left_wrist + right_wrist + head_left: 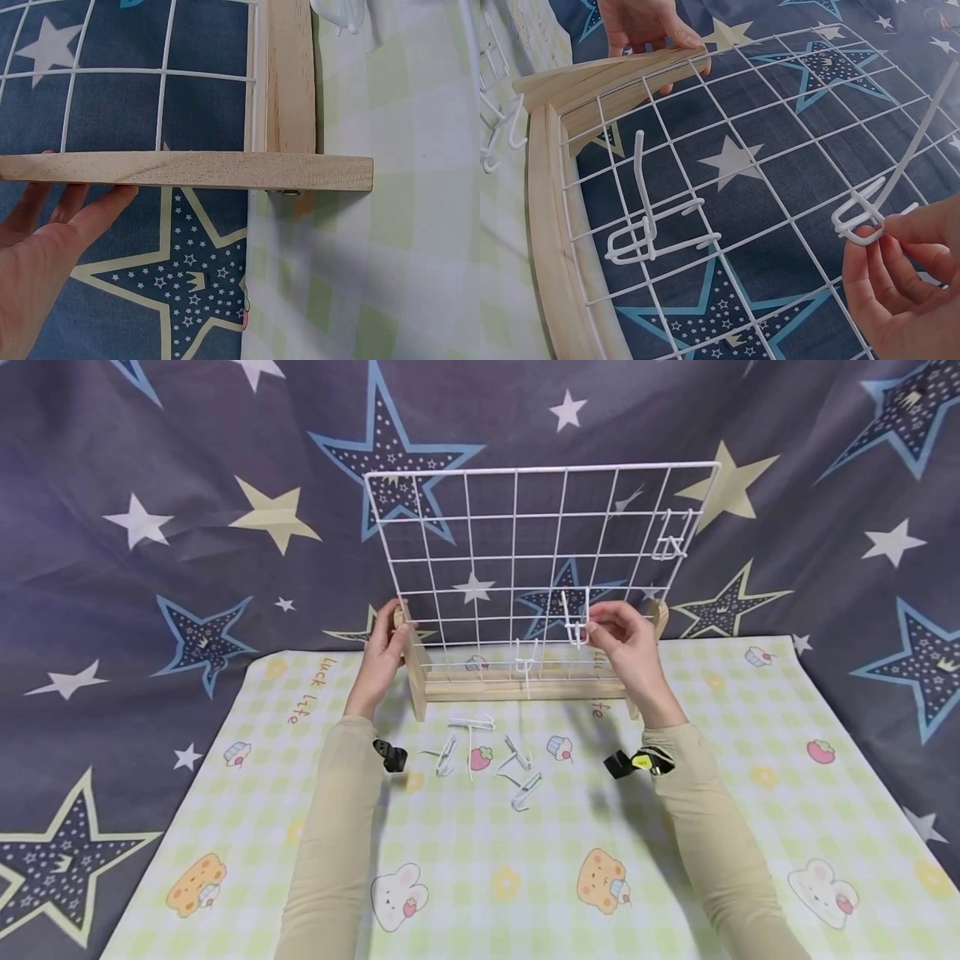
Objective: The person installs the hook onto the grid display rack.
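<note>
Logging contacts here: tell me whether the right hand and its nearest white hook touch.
Touching: the right wrist view shows the right hand pinching the white hook between thumb and fingers.

White wire hook (pixel 896 172), pinched before the white grid (pixel 513 514) in its wooden stand (pixel 480 692); two mounted hooks (pixel 527 665) on the grid; four loose hooks (pixel 446 756) in front of the grid.

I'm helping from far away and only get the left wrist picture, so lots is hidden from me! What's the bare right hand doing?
Observer: The right hand is pinching a thin white wire hook.
Operator: Cool! Are other hooks hanging on the white square-mesh wire grid?
Observer: Yes, two: an upper hook near the top right corner, and a lower hook near the middle of the bottom edge.
</note>
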Demonstrator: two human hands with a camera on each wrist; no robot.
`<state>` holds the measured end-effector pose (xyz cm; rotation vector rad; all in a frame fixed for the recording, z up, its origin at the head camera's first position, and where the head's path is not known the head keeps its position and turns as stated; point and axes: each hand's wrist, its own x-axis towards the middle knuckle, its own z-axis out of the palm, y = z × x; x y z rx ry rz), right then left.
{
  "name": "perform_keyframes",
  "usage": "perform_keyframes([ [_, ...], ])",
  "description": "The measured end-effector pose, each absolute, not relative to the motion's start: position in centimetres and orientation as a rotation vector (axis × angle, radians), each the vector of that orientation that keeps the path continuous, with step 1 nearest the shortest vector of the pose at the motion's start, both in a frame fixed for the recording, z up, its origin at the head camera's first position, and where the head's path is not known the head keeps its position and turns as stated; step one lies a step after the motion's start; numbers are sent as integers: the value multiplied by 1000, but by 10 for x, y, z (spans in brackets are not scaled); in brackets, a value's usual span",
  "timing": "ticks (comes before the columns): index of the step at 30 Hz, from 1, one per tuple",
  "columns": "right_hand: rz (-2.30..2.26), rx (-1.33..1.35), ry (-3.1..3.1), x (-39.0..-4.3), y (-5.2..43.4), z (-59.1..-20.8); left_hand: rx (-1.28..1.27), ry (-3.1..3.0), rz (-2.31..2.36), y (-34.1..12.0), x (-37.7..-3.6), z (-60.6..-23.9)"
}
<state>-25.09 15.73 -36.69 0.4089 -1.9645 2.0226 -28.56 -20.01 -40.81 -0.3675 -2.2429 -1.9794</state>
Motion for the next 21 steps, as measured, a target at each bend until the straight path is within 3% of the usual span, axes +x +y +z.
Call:
perform_keyframes([
  [12,2032,395,-1937,-260,155,-360,-382,-2241,-1971,-201,-287,-409],
  [21,2053,370,-1918,-270,152,-358,-397,-2253,-1981,-193,-269,-385],
])
